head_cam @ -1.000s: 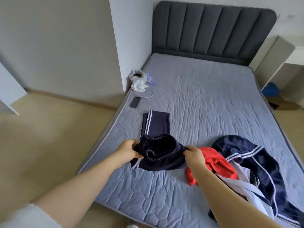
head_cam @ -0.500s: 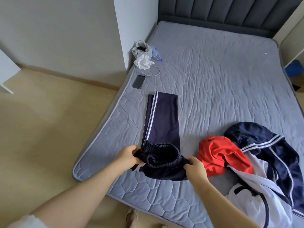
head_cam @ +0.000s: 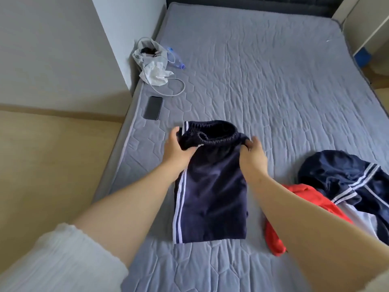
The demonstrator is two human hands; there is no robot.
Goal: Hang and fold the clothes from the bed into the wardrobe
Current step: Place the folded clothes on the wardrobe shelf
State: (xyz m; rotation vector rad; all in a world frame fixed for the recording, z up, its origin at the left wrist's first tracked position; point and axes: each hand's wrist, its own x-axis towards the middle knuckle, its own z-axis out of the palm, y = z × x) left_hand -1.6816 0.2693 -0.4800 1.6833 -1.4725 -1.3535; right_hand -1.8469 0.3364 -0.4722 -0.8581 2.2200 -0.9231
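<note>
While pinching the waistband (head_cam: 219, 141) of the navy track trousers (head_cam: 210, 197), folded just this side of the phone (head_cam: 153, 107), with left hand (head_cam: 176, 150) and right hand (head_cam: 252, 157), fingers (head_cam: 253, 142) curled on cloth, lay it flat, stripes aligned.

trousers (head_cam: 210, 197) on bed (head_cam: 273, 81) | phone (head_cam: 153, 107) behind-left | clothes pile (head_cam: 347, 186) right

Upper left of frame: crumpled white plastic bag (head_cam: 145, 56) w/ sth dark inside, white tissue (head_cam: 156, 74) spilling out at its front. Clear water bottle (head_cam: 174, 59) w/ blue cap lies just right of bag. White cable (head_cam: 182, 88) loops below it. Black phone (head_cam: 153, 107), screen dark, flat just below cable. Beige floor (head_cam: 52, 161) at left, pale wall (head_cam: 52, 49) above. At right edge a blue obj (head_cam: 363, 56), can't tell what.
</note>
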